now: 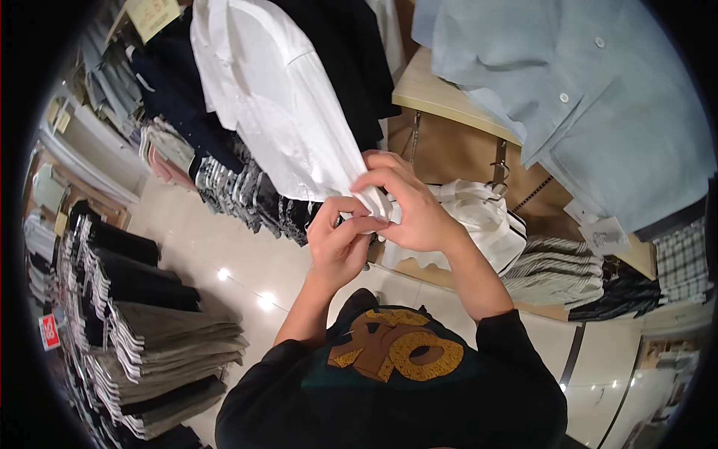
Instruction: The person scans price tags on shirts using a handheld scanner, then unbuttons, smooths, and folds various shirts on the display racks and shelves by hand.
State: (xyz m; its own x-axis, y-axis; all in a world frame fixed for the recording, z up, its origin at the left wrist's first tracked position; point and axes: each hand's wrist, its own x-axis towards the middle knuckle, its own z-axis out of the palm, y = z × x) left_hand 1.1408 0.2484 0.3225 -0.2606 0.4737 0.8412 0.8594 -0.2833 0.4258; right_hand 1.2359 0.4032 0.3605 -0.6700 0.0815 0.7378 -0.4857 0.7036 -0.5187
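A white shirt (273, 93) hangs at the upper middle, one sleeve stretched down toward me. Both of my hands meet at the end of that sleeve. My left hand (340, 238) pinches the cuff from the left, thumb and fingers pressed together. From the right, my right hand (407, 203) grips the same cuff, with its fingers curled over the white cloth. The fingertips of the two hands nearly touch. Behind the shirt hangs a black garment (340, 52).
Light blue shirt (553, 97) hangs at upper right by a wooden shelf (449, 97). White garments (479, 224) and striped ones (557, 273) hang below. Racked trousers (172, 337) stand at lower left, patterned clothes (239, 191) behind. Tiled floor (247, 273) lies between.
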